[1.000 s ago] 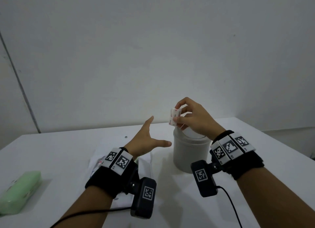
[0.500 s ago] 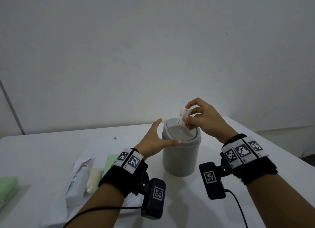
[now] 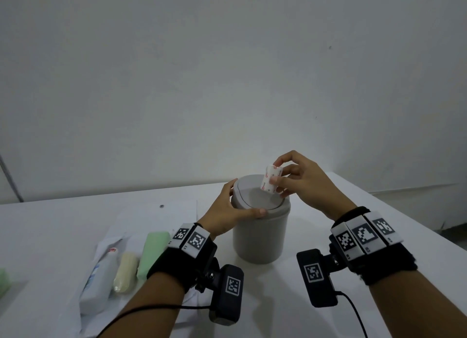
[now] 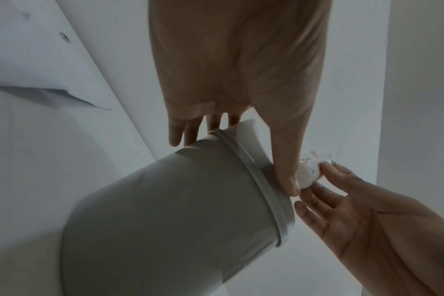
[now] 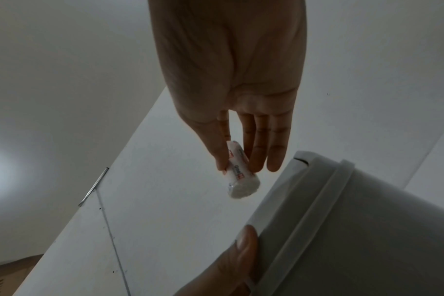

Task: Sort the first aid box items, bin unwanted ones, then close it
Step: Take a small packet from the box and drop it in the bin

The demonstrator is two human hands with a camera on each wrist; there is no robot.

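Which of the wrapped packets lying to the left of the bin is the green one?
The green packet is the rightmost of the three, nearest the bin; beside it lie a cream packet and a white packet.

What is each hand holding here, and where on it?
Right hand pinches the bandage roll by its upper end; left hand grips the bin around its lid rim.

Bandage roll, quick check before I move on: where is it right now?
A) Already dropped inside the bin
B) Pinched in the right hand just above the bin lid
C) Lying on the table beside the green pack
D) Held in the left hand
B: the right hand pinches the bandage roll over the lid of the bin, while the left hand holds the bin's rim.
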